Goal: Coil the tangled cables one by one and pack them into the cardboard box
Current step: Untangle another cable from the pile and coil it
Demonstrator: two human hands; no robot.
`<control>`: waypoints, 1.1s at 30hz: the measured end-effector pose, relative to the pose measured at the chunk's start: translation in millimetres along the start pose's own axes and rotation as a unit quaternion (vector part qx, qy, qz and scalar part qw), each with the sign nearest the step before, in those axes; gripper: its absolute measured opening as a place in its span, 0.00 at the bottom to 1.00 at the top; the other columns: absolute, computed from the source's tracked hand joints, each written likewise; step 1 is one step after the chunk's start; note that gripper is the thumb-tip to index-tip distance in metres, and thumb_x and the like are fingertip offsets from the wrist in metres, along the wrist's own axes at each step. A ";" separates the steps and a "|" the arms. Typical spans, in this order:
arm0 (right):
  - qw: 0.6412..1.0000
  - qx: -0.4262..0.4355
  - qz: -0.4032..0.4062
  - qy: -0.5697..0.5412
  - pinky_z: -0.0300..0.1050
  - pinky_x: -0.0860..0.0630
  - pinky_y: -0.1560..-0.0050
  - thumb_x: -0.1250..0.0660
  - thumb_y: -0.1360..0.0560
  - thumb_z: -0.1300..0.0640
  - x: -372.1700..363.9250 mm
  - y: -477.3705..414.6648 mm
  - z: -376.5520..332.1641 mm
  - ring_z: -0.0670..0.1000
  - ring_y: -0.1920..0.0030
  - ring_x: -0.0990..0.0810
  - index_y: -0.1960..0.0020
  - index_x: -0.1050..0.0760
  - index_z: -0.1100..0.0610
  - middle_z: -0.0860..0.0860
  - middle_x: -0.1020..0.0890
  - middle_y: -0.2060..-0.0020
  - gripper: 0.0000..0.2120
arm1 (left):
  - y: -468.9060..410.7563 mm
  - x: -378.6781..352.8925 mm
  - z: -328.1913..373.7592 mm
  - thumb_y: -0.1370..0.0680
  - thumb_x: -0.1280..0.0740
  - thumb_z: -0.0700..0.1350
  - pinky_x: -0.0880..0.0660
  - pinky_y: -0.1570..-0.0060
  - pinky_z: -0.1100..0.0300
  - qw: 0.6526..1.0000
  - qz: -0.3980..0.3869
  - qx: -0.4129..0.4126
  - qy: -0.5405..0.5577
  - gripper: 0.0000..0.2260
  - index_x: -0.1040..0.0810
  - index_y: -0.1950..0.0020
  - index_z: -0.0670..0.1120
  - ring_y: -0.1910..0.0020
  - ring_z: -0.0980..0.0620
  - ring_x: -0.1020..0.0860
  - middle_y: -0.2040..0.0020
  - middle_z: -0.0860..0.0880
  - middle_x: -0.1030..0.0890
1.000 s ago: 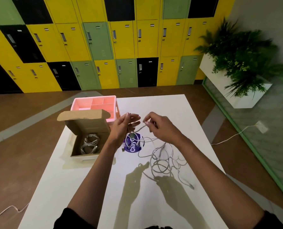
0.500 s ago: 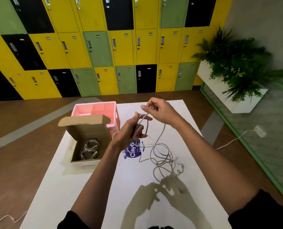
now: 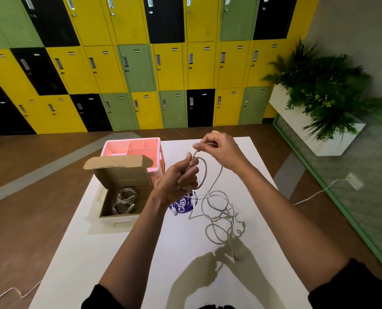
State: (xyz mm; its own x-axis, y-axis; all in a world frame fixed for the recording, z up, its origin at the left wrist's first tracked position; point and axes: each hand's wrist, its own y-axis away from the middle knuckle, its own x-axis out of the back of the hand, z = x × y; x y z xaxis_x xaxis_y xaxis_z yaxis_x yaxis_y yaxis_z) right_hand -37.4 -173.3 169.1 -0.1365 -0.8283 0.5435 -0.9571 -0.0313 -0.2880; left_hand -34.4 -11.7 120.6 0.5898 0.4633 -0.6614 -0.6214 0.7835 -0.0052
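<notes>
My left hand point(image 3: 178, 183) is closed around one end of a grey cable point(image 3: 205, 172), which forms a loop beside the fist. My right hand point(image 3: 220, 150) pinches the same cable higher up, above and right of the left hand. The cable runs down into a tangled pile of grey cables point(image 3: 221, 216) on the white table point(image 3: 96, 248). An open cardboard box point(image 3: 121, 188) stands at the left of the table, lid raised, with a coiled cable bundle point(image 3: 124, 202) inside.
A pink compartment tray point(image 3: 133, 147) stands behind the box. A purple round sticker point(image 3: 182, 206) lies under the hands. Coloured lockers fill the back wall. A white planter with a plant point(image 3: 319, 108) stands at the right. White cords trail on the floor.
Both hands have risen from the table and lifted the cable. The right hand has drawn it up and back, forming a loop beside the left fist. The camera has tilted up slightly.
</notes>
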 end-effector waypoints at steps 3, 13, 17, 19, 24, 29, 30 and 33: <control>0.999 -0.006 -0.036 0.002 0.34 0.34 0.63 0.33 0.24 0.48 2.8 0.7 1.2 0.42 0.65 0.29 0.58 0.19 0.55 0.50 0.24 0.60 0.11 | 1.7 1.2 3.4 0.18 0.51 0.50 0.43 0.82 0.68 0.998 -0.014 -0.023 0.064 0.15 0.31 0.58 0.45 0.84 0.57 0.46 0.82 0.53 0.33; 0.996 -0.028 -0.082 -0.007 0.43 0.28 0.58 0.37 0.21 0.54 2.2 3.8 25.8 0.47 0.60 0.27 0.54 0.21 0.55 0.52 0.22 0.57 0.08 | 1.5 8.2 8.4 0.18 0.48 0.48 0.45 0.82 0.69 0.993 0.049 -0.098 0.039 0.19 0.19 0.47 0.41 0.87 0.60 0.39 0.83 0.53 0.35; 0.993 -0.081 -0.076 -0.030 0.45 0.28 0.54 0.41 0.19 0.59 -7.7 15.1 59.4 0.46 0.62 0.25 0.54 0.23 0.55 0.49 0.21 0.62 0.10 | -0.3 7.4 33.0 0.16 0.53 0.47 0.45 0.80 0.69 0.985 0.035 -0.167 0.025 0.21 0.25 0.38 0.38 0.87 0.60 0.38 0.83 0.53 0.34; 0.992 -0.098 -0.070 -0.044 0.48 0.28 0.53 0.43 0.19 0.59 -17.5 21.6 69.7 0.47 0.62 0.24 0.54 0.24 0.54 0.49 0.22 0.66 0.11 | -2.6 6.1 42.4 0.16 0.54 0.48 0.44 0.79 0.69 0.982 0.031 -0.184 0.004 0.21 0.28 0.35 0.38 0.87 0.59 0.37 0.82 0.53 0.33; 0.994 -0.092 -0.003 -0.052 0.43 0.30 0.61 0.48 0.17 0.54 -35.9 26.2 65.1 0.46 0.67 0.27 0.44 0.28 0.51 0.51 0.26 0.70 0.10 | -10.1 7.1 42.7 0.16 0.54 0.48 0.42 0.78 0.71 0.977 0.081 -0.199 -0.008 0.20 0.33 0.31 0.40 0.86 0.59 0.37 0.82 0.53 0.33; 0.994 -0.069 -0.087 0.018 0.39 0.34 0.65 0.46 0.17 0.51 -36.2 24.4 55.7 0.44 0.72 0.32 0.41 0.24 0.49 0.42 0.28 0.73 0.14 | -11.4 17.2 38.8 0.17 0.50 0.49 0.33 0.74 0.71 0.970 0.130 -0.205 0.023 0.18 0.32 0.31 0.42 0.81 0.61 0.30 0.77 0.54 0.27; 0.991 -0.062 -0.118 0.032 0.38 0.33 0.64 0.45 0.18 0.52 -35.7 24.5 52.6 0.42 0.72 0.31 0.41 0.23 0.49 0.40 0.26 0.72 0.13 | -11.3 18.8 38.3 0.17 0.48 0.49 0.29 0.71 0.71 0.969 0.136 -0.204 0.031 0.18 0.32 0.30 0.43 0.78 0.61 0.27 0.75 0.54 0.25; 0.977 -0.046 -0.194 0.070 0.31 0.35 0.67 0.44 0.18 0.54 -34.1 23.7 40.6 0.38 0.73 0.29 0.41 0.22 0.50 0.32 0.28 0.78 0.13 | -12.7 22.0 36.9 0.19 0.43 0.47 0.22 0.58 0.66 0.961 0.173 -0.214 0.021 0.19 0.32 0.30 0.43 0.75 0.60 0.24 0.74 0.54 0.22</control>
State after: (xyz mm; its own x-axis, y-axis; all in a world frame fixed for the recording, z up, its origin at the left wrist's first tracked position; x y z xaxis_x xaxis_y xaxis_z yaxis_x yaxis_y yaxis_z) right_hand -45.1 -168.5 111.6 0.2146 -0.6791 0.7020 -0.9617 -0.2725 0.0304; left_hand 5.5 3.9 133.8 0.2938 0.6417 -0.7084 -0.9373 0.3386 -0.0819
